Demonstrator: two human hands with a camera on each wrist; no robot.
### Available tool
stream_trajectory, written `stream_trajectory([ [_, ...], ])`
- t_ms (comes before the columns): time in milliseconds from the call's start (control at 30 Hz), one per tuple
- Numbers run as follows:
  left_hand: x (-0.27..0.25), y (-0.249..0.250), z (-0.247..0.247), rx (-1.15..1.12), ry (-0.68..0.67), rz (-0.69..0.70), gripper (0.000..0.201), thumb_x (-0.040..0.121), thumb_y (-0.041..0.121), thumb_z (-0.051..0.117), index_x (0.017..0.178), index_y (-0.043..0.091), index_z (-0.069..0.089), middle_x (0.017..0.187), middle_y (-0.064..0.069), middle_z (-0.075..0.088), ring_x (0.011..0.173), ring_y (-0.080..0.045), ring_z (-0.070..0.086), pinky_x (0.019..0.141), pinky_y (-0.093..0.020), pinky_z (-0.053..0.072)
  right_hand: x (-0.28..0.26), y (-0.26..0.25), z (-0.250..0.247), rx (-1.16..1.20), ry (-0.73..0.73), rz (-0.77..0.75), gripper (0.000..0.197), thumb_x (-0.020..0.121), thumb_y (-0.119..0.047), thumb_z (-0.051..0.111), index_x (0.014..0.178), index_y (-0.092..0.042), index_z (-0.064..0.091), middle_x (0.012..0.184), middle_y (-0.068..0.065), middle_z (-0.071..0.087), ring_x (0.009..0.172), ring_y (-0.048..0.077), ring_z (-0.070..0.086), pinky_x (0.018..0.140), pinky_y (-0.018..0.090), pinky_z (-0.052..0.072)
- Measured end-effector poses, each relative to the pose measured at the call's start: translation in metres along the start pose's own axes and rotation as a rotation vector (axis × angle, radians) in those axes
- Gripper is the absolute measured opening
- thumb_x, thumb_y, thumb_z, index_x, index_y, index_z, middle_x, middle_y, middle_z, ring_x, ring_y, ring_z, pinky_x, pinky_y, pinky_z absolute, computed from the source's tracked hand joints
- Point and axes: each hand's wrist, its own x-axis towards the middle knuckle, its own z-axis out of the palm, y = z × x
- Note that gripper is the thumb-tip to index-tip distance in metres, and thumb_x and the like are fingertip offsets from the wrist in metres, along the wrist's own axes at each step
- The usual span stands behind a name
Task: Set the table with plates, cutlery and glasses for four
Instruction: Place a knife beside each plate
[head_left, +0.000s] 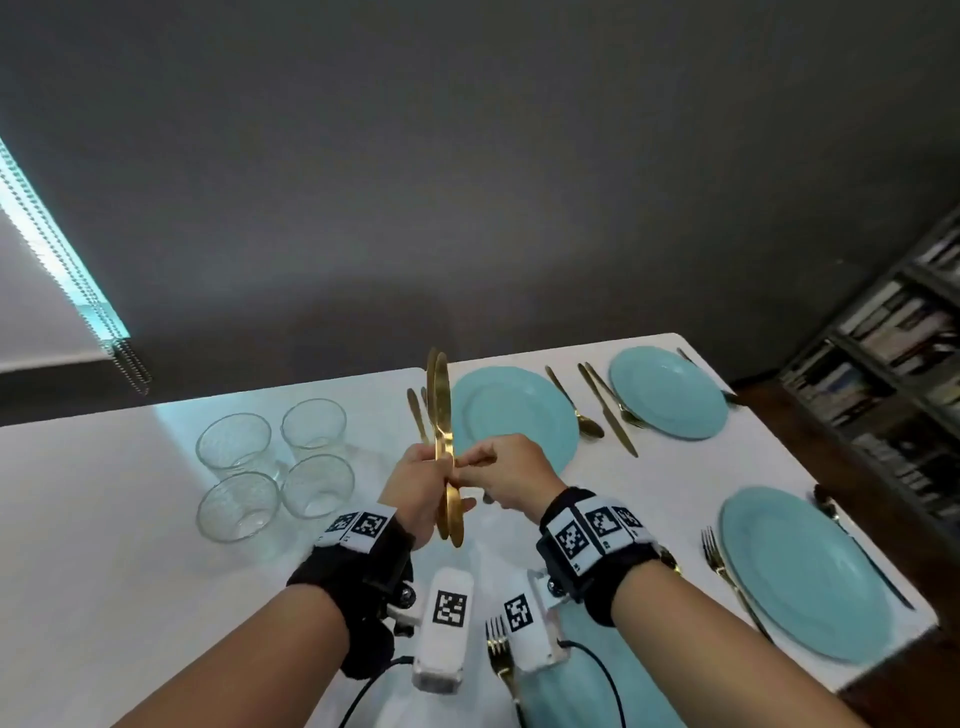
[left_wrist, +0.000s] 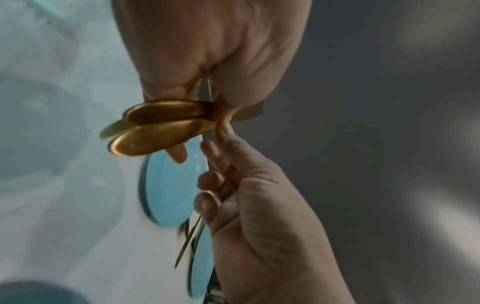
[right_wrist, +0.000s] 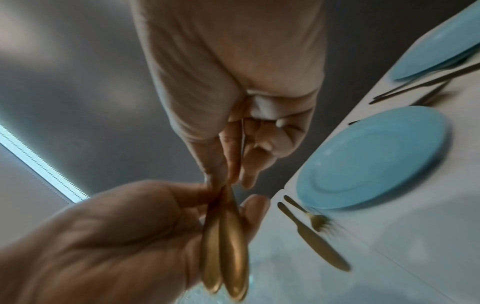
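1. The left hand (head_left: 415, 493) holds a small bundle of gold cutlery (head_left: 444, 447) upright over the white counter (head_left: 130, 519). Its fingers curl round the bundle at mid-length. The broad rounded handle ends hang below the fist, and the blade-like ends stand above it.

2. The right hand (head_left: 511, 473) meets the bundle from the right. Its thumb and forefinger pinch a single piece at the point where the left hand grips. The other fingers are loosely curled. It looks as if one piece is being drawn out of the set.

3. The bundle's long axis runs nearly vertical, tilted slightly away from the person. The pieces already laid lie flat, their lengths running alongside the plates.

4. The nearest plate (head_left: 571, 691) sits low in the head view, directly beneath the wrists and mostly hidden by them. A gold fork (head_left: 500, 654) lies at its left edge. No knife or spoon can be seen there.

5. The other three turquoise plates (head_left: 514, 415) lie ahead and to the right, each with cutlery beside it.

6. Judging from this, the coming move calls for swinging the picked piece from upright to flat and bringing it down towards the person. The right hand is nearer the open right side of that plate.

7. Four glass tumblers (head_left: 275, 467) stand clustered to the left, not yet distributed.
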Motion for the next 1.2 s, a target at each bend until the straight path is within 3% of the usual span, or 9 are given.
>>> stream_trajectory([
  [100, -0.01, -0.017, 0.03, -0.024, -0.06, -0.017, 0.011, 0.101, 0.007, 0.033, 0.101, 0.006, 0.044, 0.097, -0.017, 0.061, 0.079, -0.026, 0.062, 0.081, -0.048, 0.053, -0.018, 0.025, -0.013, 0.112, 0.022, 0.054, 0.003, 0.08, -0.018, 0.072, 0.078, -0.018, 0.07, 0.068, -0.006, 0.064, 0.05, 0.003, 0.053, 0.041, 0.013, 0.037],
  [200, -0.015, -0.033, 0.057, -0.044, -0.08, -0.034, 0.015, 0.101, 0.007, 0.032, 0.092, 0.006, 0.045, 0.095, -0.018, 0.059, 0.075, -0.025, 0.061, 0.075, -0.046, 0.054, -0.029, 0.051, -0.03, 0.22, 0.014, 0.112, 0.013, 0.078, -0.009, 0.071, 0.07, -0.019, 0.066, 0.062, -0.002, 0.061, 0.045, 0.007, 0.05, 0.043, 0.019, 0.034],
  [333, -0.019, -0.055, 0.099, -0.025, -0.076, -0.044, 0.01, 0.1, 0.009, 0.036, 0.104, 0.005, 0.044, 0.094, -0.017, 0.059, 0.075, -0.026, 0.059, 0.079, -0.047, 0.053, -0.041, 0.087, -0.061, 0.275, 0.013, 0.165, 0.015, 0.076, -0.005, 0.071, 0.069, -0.018, 0.065, 0.058, 0.0, 0.058, 0.043, 0.009, 0.044, 0.041, 0.019, 0.032],
  [433, -0.023, -0.07, 0.132, 0.039, -0.018, -0.046, 0.008, 0.1, 0.01, 0.038, 0.102, 0.009, 0.046, 0.08, -0.008, 0.057, 0.065, -0.019, 0.055, 0.058, -0.033, 0.05, -0.049, 0.119, -0.091, 0.256, 0.049, 0.216, 0.014, 0.077, -0.005, 0.072, 0.073, -0.016, 0.064, 0.058, -0.001, 0.056, 0.043, 0.01, 0.042, 0.041, 0.019, 0.031],
  [600, -0.017, -0.094, 0.166, 0.044, 0.124, -0.061, 0.014, 0.098, 0.005, 0.036, 0.096, 0.009, 0.048, 0.076, -0.006, 0.044, 0.059, -0.017, 0.043, 0.054, -0.027, 0.04, -0.066, 0.195, -0.141, 0.051, 0.13, 0.351, 0.019, 0.078, -0.011, 0.073, 0.065, -0.02, 0.062, 0.063, -0.004, 0.06, 0.05, 0.009, 0.048, 0.046, 0.018, 0.039],
  [700, -0.017, -0.103, 0.18, 0.057, 0.189, -0.04, 0.009, 0.099, 0.01, 0.039, 0.102, 0.009, 0.047, 0.074, -0.005, 0.043, 0.059, -0.016, 0.041, 0.054, -0.026, 0.039, -0.076, 0.239, -0.161, -0.061, 0.124, 0.459, 0.003, 0.08, -0.013, 0.069, 0.079, -0.01, 0.071, 0.08, 0.008, 0.07, 0.06, 0.017, 0.056, 0.066, 0.028, 0.052],
  [800, -0.015, -0.114, 0.194, 0.075, 0.219, -0.042, 0.011, 0.099, 0.011, 0.038, 0.105, 0.009, 0.048, 0.076, -0.004, 0.043, 0.06, -0.015, 0.042, 0.055, -0.025, 0.041, -0.084, 0.278, -0.165, -0.109, 0.148, 0.542, 0.019, 0.081, -0.012, 0.069, 0.094, 0.002, 0.07, 0.093, 0.012, 0.07, 0.081, 0.023, 0.063, 0.079, 0.03, 0.053],
  [933, -0.016, -0.129, 0.209, 0.112, 0.233, -0.041, 0.015, 0.099, 0.011, 0.037, 0.108, 0.009, 0.049, 0.078, -0.004, 0.045, 0.063, -0.016, 0.045, 0.055, -0.024, 0.043, -0.089, 0.305, -0.16, -0.214, 0.128, 0.566, 0.013, 0.083, -0.018, 0.063, 0.087, -0.006, 0.064, 0.088, 0.007, 0.065, 0.092, 0.023, 0.066, 0.068, 0.024, 0.053],
  [1200, -0.02, -0.14, 0.222, 0.139, 0.25, -0.035, 0.024, 0.099, 0.008, 0.037, 0.118, 0.004, 0.05, 0.079, -0.004, 0.047, 0.063, -0.015, 0.046, 0.056, -0.024, 0.045, -0.089, 0.323, -0.144, -0.25, 0.192, 0.567, 0.024, 0.085, -0.017, 0.055, 0.1, -0.006, 0.069, 0.102, 0.011, 0.07, 0.094, 0.028, 0.066, 0.076, 0.026, 0.053],
])
